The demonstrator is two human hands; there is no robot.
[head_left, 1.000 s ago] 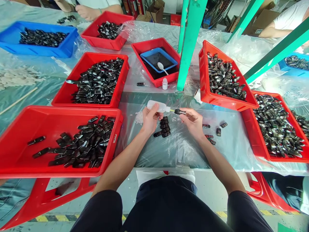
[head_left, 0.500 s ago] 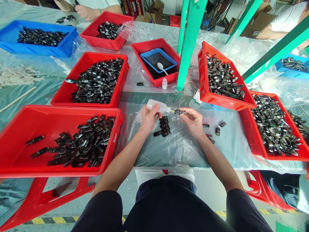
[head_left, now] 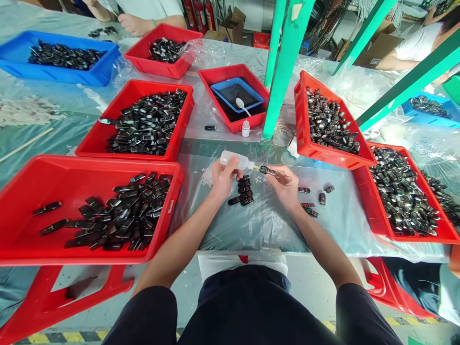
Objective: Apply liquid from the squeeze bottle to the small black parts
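Note:
My left hand [head_left: 223, 178] is closed around a white squeeze bottle [head_left: 235, 159] lying on its side, its thin yellowish nozzle pointing right. The nozzle tip meets or nearly meets a small shiny black clip-like part [head_left: 267, 170]; I cannot tell whether they touch. That part is pinched in the fingertips of my right hand [head_left: 283, 184]. Below the bottle, a stack of similar black parts [head_left: 245, 190] lies in a row on the plastic-covered table. Several loose parts [head_left: 309, 209] lie right of my right hand. Tiny whitish pieces [head_left: 206, 177] are scattered beside my left hand.
Red bins of black parts stand left [head_left: 108, 165] and right [head_left: 373, 158]. Behind, a red bin [head_left: 237, 127] holds a blue tray [head_left: 251, 109] and a white spoon [head_left: 240, 103], near a small bottle [head_left: 246, 128]. A green post [head_left: 283, 72] rises there. Co-workers sit across the table.
The black part in my right hand has turned, its right end now lower. My right hand has shifted slightly left and down. The bottle stays in my left hand, and the view has shifted slightly.

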